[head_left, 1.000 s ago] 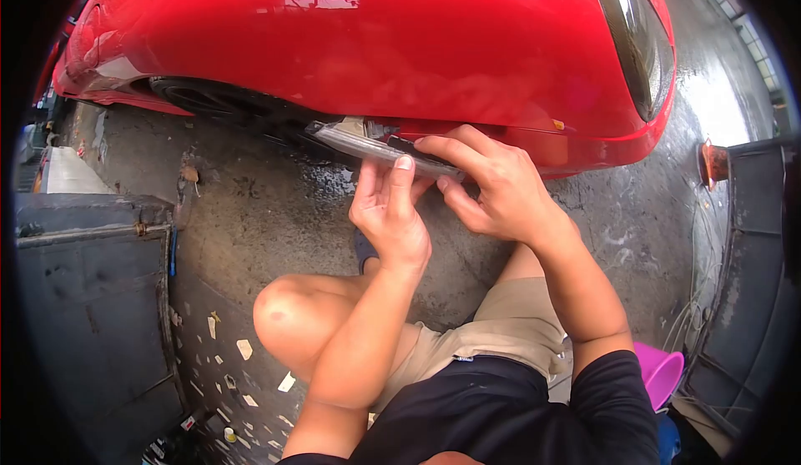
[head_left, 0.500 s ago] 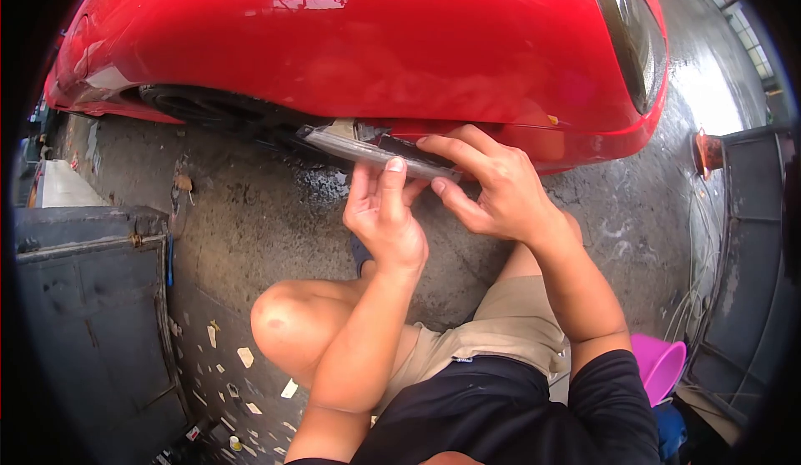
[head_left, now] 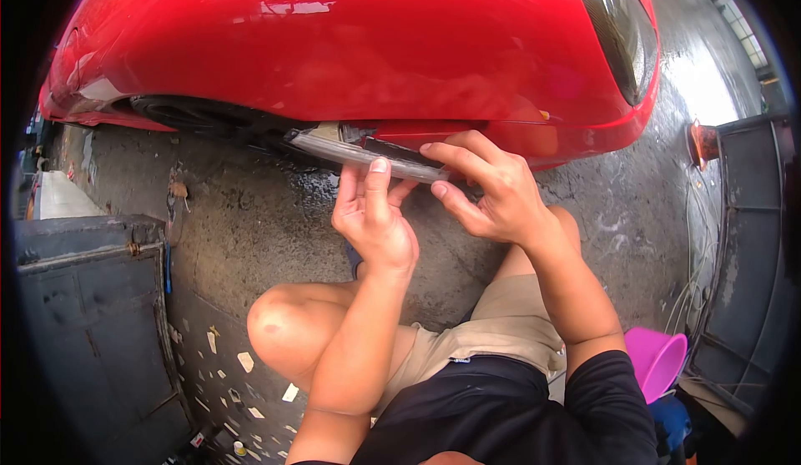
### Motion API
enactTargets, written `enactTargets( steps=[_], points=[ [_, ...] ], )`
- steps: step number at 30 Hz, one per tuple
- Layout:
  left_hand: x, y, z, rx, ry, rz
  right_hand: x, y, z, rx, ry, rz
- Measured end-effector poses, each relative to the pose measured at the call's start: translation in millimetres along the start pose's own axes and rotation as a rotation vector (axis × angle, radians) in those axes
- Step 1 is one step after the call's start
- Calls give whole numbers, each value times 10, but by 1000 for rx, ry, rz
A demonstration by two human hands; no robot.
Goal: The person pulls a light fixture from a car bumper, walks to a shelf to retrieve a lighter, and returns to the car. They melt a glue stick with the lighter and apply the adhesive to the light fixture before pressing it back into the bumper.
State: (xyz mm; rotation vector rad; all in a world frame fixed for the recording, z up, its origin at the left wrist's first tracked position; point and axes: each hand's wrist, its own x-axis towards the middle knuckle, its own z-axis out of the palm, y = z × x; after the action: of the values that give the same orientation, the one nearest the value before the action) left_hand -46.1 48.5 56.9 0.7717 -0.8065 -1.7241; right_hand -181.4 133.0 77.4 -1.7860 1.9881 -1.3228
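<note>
A long, narrow, greyish translucent car part (head_left: 344, 151) with a dark inner side is held up between both hands, in front of the red car's lower body. My left hand (head_left: 375, 219) pinches it from below near its middle, thumb on the near face and fingers behind. At its right end, my right hand (head_left: 492, 190) has the thumb at the lower edge and the index finger along the upper edge. Behind the part, the lower edge of the red car (head_left: 334, 56) shows a dark gap and a pale patch.
A black wheel (head_left: 209, 115) sits under the car at left. Dark metal panels flank me, one at left (head_left: 92, 315) and one at right (head_left: 751, 248). A pink bucket (head_left: 655, 361) stands by my right elbow. Paper scraps (head_left: 245, 361) litter the concrete floor (head_left: 225, 248).
Both hands keep their hold on the car part. The part and my left hand sit slightly further left, and the whole view has shifted a little.
</note>
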Motion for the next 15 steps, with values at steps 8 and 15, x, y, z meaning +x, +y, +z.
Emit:
enactTargets(
  steps=[8,15],
  points=[
    [8,-3,-4,5,16,-2,-96,70,4,-32,52,-17],
    [11,-2,6,3,19,-7,-177,110,2,-88,114,-59]
  ],
)
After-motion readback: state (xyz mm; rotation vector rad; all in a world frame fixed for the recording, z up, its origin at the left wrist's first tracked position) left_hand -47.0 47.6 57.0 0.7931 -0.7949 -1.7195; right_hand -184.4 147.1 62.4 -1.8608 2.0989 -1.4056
